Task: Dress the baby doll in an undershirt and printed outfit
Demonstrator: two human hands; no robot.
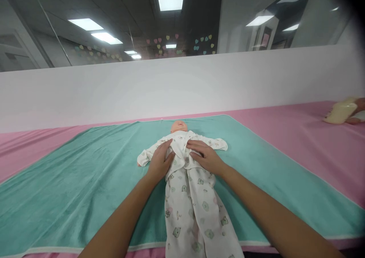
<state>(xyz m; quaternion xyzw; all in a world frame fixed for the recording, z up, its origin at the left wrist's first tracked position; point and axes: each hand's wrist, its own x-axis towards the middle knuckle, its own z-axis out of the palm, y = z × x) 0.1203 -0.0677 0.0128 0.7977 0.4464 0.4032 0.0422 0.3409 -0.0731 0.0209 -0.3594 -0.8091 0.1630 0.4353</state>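
A baby doll (179, 126) lies on its back on a teal towel (85, 174), head away from me. It wears a white top (182, 142) and white printed trousers (194, 208) with small bear shapes. My left hand (161, 160) lies on the doll's chest at its left side, fingers curled on a fold of the top. My right hand (203, 155) rests flat on the other side of the chest, fingers stretched out toward the middle. Both forearms reach in from the bottom edge.
The towel lies on a pink-covered table (299, 136) that runs left to right. A white partition (171, 86) with glass above stands behind it. At the far right edge, another person's hand holds a pale yellowish thing (340, 111).
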